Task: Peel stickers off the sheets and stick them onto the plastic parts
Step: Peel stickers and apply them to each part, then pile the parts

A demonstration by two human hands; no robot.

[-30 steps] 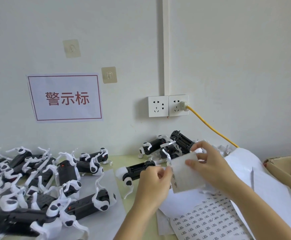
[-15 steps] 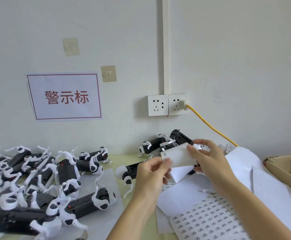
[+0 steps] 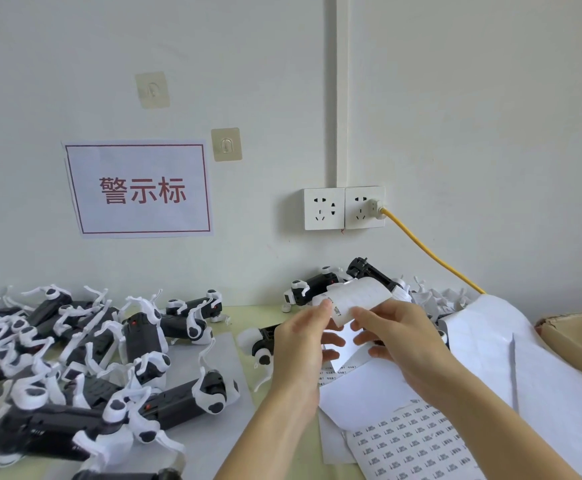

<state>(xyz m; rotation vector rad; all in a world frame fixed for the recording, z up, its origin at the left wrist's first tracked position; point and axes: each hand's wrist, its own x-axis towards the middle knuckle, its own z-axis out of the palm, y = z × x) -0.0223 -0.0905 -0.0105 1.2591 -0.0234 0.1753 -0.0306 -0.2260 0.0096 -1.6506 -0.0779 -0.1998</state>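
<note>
- A small sticker sheet [image 3: 352, 299] is held up in the air at centre, just in front of the far black-and-white plastic parts [image 3: 314, 287]; it is bowed over on itself, so it is judged thin, light and floppy.
- The left hand [image 3: 300, 344] pinches the sheet's left edge between thumb and fingertips; the other fingers are curled beneath.
- The right hand [image 3: 397, 336] pinches the sheet's lower edge just beside the left thumb, apparently at a printed sticker; whether a sticker has lifted cannot be told.
- Handling judgement: backing paper creases easily, so a light pinch close to the sticker's corner is preferred; the sheet is best bent away from the sticker to raise an edge.
- The adhesive face is likely to cling to fingertips; contact is best kept to a corner.
- A larger printed sticker sheet [image 3: 414, 441] lies flat at near right, under loose white backing paper [image 3: 483, 344].
- A pile of plastic parts [image 3: 85, 358] lies at left; these are judged rigid and light, safe to grip by the black body.
- A cardboard box [image 3: 580, 336] sits at far right.
</note>
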